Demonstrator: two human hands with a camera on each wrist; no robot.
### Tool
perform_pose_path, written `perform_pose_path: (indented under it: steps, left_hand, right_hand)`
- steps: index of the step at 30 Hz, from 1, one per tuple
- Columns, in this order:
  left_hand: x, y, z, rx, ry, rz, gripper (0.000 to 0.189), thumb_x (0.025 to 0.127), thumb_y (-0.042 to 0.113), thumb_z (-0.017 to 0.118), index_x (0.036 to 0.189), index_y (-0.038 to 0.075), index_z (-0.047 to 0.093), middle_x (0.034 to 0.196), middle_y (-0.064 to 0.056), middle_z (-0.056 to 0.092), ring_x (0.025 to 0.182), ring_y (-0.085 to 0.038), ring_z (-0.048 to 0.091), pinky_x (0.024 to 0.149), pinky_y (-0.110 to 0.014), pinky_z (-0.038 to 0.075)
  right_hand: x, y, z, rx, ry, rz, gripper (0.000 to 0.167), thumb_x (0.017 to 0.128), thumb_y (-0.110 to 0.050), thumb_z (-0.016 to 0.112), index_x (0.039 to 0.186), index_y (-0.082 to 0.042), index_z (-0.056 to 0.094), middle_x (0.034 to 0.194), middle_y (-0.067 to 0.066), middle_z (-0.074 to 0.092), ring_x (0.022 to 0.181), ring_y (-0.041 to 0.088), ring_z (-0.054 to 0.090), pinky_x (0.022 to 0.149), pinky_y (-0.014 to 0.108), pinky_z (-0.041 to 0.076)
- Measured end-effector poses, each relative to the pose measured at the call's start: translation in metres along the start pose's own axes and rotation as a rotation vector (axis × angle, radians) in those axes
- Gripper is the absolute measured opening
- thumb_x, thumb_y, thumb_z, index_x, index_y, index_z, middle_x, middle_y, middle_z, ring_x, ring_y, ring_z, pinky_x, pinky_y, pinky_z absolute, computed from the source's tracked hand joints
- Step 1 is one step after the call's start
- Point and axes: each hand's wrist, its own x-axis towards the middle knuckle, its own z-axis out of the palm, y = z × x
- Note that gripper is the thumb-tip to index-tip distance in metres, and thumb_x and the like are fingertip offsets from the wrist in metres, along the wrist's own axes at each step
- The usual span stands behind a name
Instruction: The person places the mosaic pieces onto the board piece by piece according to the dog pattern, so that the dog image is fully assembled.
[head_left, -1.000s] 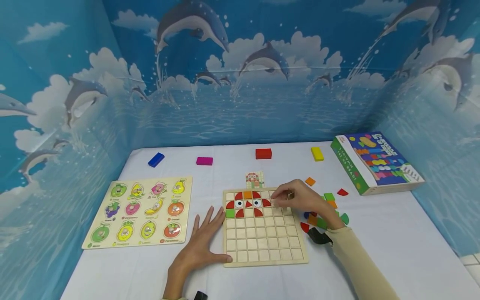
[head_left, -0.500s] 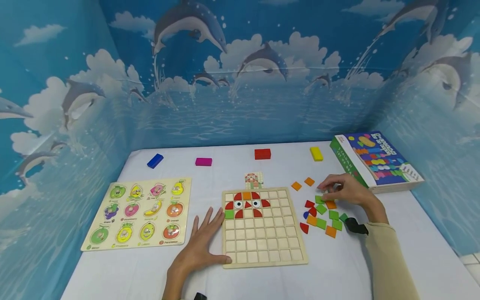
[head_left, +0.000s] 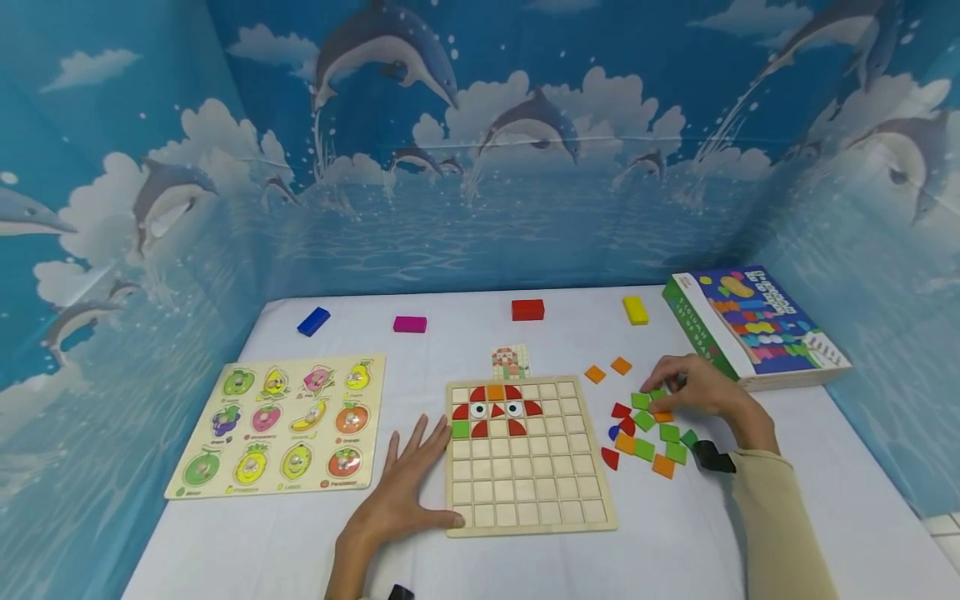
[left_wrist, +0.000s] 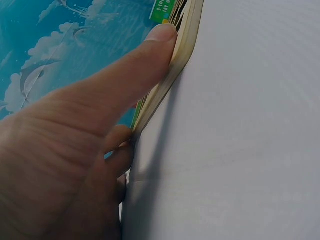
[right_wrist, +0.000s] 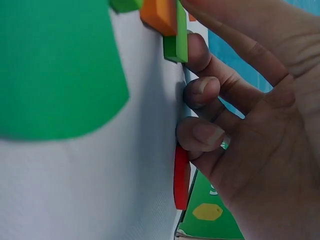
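Note:
My left hand (head_left: 401, 500) lies with spread fingers against the left side of a wooden grid board (head_left: 532, 504). Its thumb (left_wrist: 160, 37) rests on the board's near-left corner. Set in the board's upper rows are red pieces, two eye tiles, an orange square (head_left: 496, 392) and a green square (head_left: 460, 429). To the right of the board, my right hand (head_left: 701, 387) has thumb and forefinger on either side of a green square tile (head_left: 657, 396) among loose tiles. In the right wrist view a fingertip touches that green tile (right_wrist: 176, 47), beside an orange one (right_wrist: 162, 15).
Behind the board lies a small pattern card (head_left: 510, 362). A fruit puzzle board (head_left: 174, 483) is at left, a game box (head_left: 765, 325) at back right. Blue (head_left: 313, 322), magenta (head_left: 410, 324), red (head_left: 528, 310) and yellow (head_left: 635, 310) blocks line the back.
My right hand has left the board's upper right and moved right to the loose tiles, where its fingers have come down around a green square. My left hand stays in place.

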Motion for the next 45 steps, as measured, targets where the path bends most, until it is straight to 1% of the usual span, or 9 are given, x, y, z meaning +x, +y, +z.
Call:
perform_pose_path:
  steps: [8, 13, 16, 21, 27, 31, 37, 40, 45]
  left_hand:
    - [-0.001, -0.001, 0.001, 0.007, 0.004, -0.016, 0.13, 0.069, 0.046, 0.101, 0.173, 0.024, 0.026, 0.18, 0.013, 0.017, 0.168, -0.018, -0.004, 0.134, -0.053, -0.012]
    - [-0.001, 0.0, 0.001, -0.001, 0.002, -0.006, 0.131, 0.069, 0.044, 0.101, 0.173, 0.023, 0.026, 0.18, 0.012, 0.017, 0.168, -0.018, -0.004, 0.134, -0.053, -0.013]
    - [-0.001, 0.0, 0.001, 0.002, 0.003, -0.004, 0.131, 0.069, 0.044, 0.102, 0.173, 0.023, 0.026, 0.18, 0.012, 0.017, 0.168, -0.018, -0.004, 0.134, -0.052, -0.013]
    - [-0.001, 0.0, 0.002, 0.016, 0.003, -0.001, 0.131, 0.069, 0.044, 0.101, 0.173, 0.023, 0.025, 0.18, 0.012, 0.016, 0.168, -0.018, -0.003, 0.134, -0.053, -0.012]
    - [-0.001, 0.0, 0.001, 0.019, 0.003, 0.001, 0.132, 0.068, 0.045, 0.102, 0.173, 0.024, 0.025, 0.18, 0.012, 0.017, 0.168, -0.018, -0.003, 0.134, -0.053, -0.012]
    - [-0.001, -0.001, 0.002, 0.018, 0.005, -0.002, 0.132, 0.068, 0.045, 0.102, 0.173, 0.024, 0.025, 0.18, 0.013, 0.016, 0.168, -0.018, -0.003, 0.134, -0.053, -0.013]
    - [0.0, -0.001, 0.001, 0.008, 0.006, 0.001, 0.132, 0.068, 0.045, 0.102, 0.173, 0.025, 0.025, 0.179, 0.016, 0.015, 0.168, -0.017, -0.004, 0.134, -0.052, -0.013]
    - [0.0, -0.002, 0.001, 0.002, 0.009, 0.004, 0.132, 0.068, 0.045, 0.102, 0.173, 0.025, 0.026, 0.179, 0.016, 0.015, 0.168, -0.018, -0.004, 0.134, -0.053, -0.013]
    - [0.0, -0.001, 0.001, 0.005, 0.006, 0.001, 0.132, 0.068, 0.045, 0.102, 0.173, 0.025, 0.025, 0.179, 0.015, 0.015, 0.168, -0.018, -0.004, 0.134, -0.053, -0.013]
  right_hand:
    - [0.004, -0.006, 0.003, -0.052, -0.021, 0.027, 0.017, 0.086, -0.012, 0.092, 0.101, -0.009, 0.083, 0.095, 0.004, 0.07, 0.083, 0.02, 0.054, 0.068, 0.024, 0.048]
    - [0.005, -0.009, 0.003, -0.033, -0.025, 0.087, 0.016, 0.09, -0.014, 0.089, 0.1, -0.006, 0.08, 0.085, 0.003, 0.063, 0.081, 0.02, 0.055, 0.068, 0.024, 0.048]
    - [0.006, -0.011, 0.004, -0.007, -0.001, 0.114, 0.016, 0.092, -0.014, 0.087, 0.102, -0.004, 0.079, 0.086, 0.003, 0.067, 0.082, 0.02, 0.057, 0.069, 0.022, 0.05]
    - [0.008, -0.02, 0.008, 0.04, 0.081, 0.069, 0.016, 0.094, -0.013, 0.086, 0.104, -0.002, 0.081, 0.094, 0.006, 0.077, 0.083, 0.022, 0.064, 0.074, 0.021, 0.058]
    - [0.011, -0.036, 0.013, 0.224, 0.135, -0.002, 0.015, 0.096, -0.004, 0.08, 0.108, 0.007, 0.078, 0.097, 0.018, 0.08, 0.077, 0.032, 0.078, 0.075, 0.027, 0.067]
    - [0.016, -0.051, 0.02, 0.312, 0.114, -0.055, 0.013, 0.097, -0.001, 0.078, 0.106, 0.009, 0.079, 0.096, 0.019, 0.081, 0.078, 0.034, 0.08, 0.077, 0.028, 0.068]
    - [0.027, -0.067, 0.037, 0.437, 0.017, -0.134, 0.013, 0.098, 0.003, 0.075, 0.108, 0.012, 0.078, 0.099, 0.024, 0.08, 0.079, 0.034, 0.08, 0.079, 0.037, 0.069]
    - [0.033, -0.076, 0.049, 0.477, -0.029, -0.133, 0.015, 0.098, 0.003, 0.076, 0.109, 0.012, 0.077, 0.1, 0.023, 0.079, 0.079, 0.034, 0.08, 0.081, 0.038, 0.069]
    - [0.038, -0.091, 0.068, 0.48, -0.113, -0.119, 0.022, 0.098, -0.001, 0.077, 0.115, 0.013, 0.076, 0.096, 0.024, 0.08, 0.078, 0.037, 0.081, 0.083, 0.034, 0.068]
